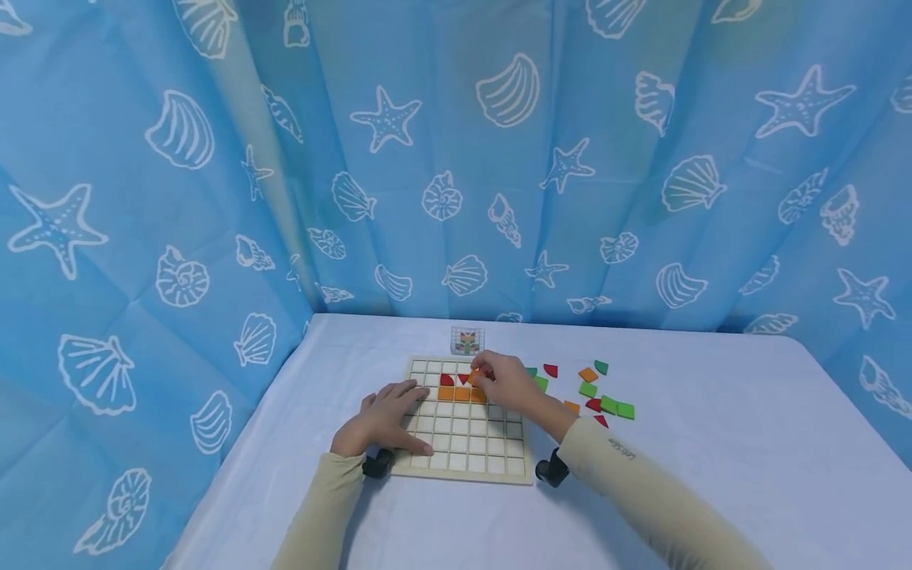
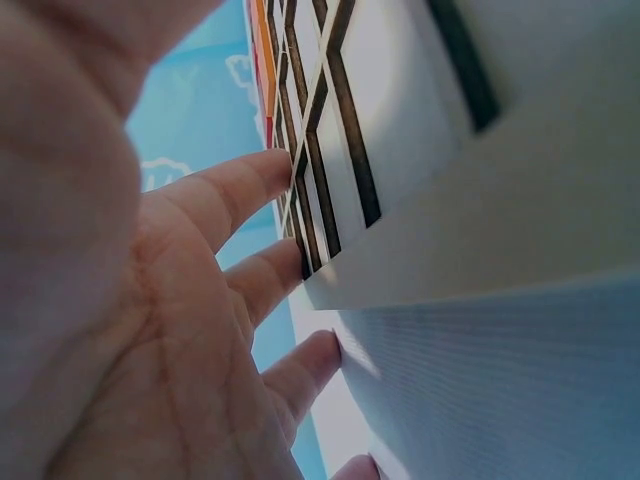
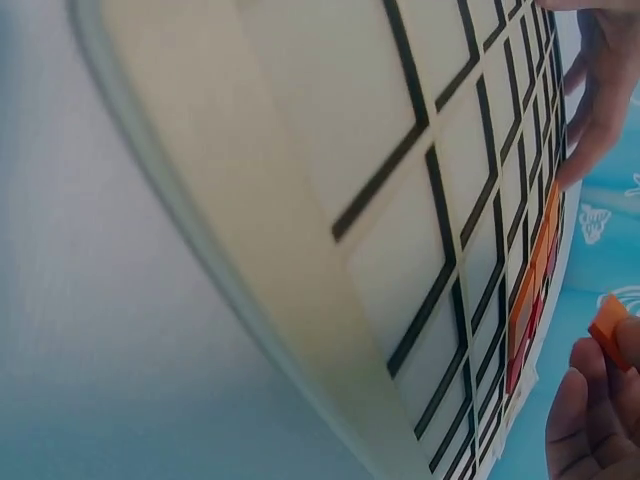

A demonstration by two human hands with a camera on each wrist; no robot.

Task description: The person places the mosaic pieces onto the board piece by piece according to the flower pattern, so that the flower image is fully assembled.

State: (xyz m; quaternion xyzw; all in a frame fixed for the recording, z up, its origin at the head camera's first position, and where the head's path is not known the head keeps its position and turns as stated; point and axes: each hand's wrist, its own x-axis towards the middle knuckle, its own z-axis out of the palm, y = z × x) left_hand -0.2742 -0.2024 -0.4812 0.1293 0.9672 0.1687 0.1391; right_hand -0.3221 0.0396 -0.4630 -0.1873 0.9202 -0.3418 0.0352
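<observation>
A pale wooden grid board (image 1: 463, 445) lies on the white table. My right hand (image 1: 509, 384) pinches an orange tile (image 3: 608, 328) between thumb and fingers, raised above the far part of the board. Below it, orange square tiles (image 1: 446, 393) sit side by side in one row of cells. In the row beyond are a red quarter-round tile (image 1: 446, 380) and a red triangular tile (image 1: 463, 379). My left hand (image 1: 385, 419) lies spread at the board's left edge. In the left wrist view its fingertips (image 2: 272, 172) touch the board's edge and hold no tile.
Loose green square tiles (image 1: 617, 408), red tiles (image 1: 551, 370) and orange tiles (image 1: 588, 374) are scattered right of the board. Behind the board stands a small pattern card (image 1: 467, 341) with a grid picture. A blue shell-print curtain (image 1: 442, 237) surrounds the table's back and left.
</observation>
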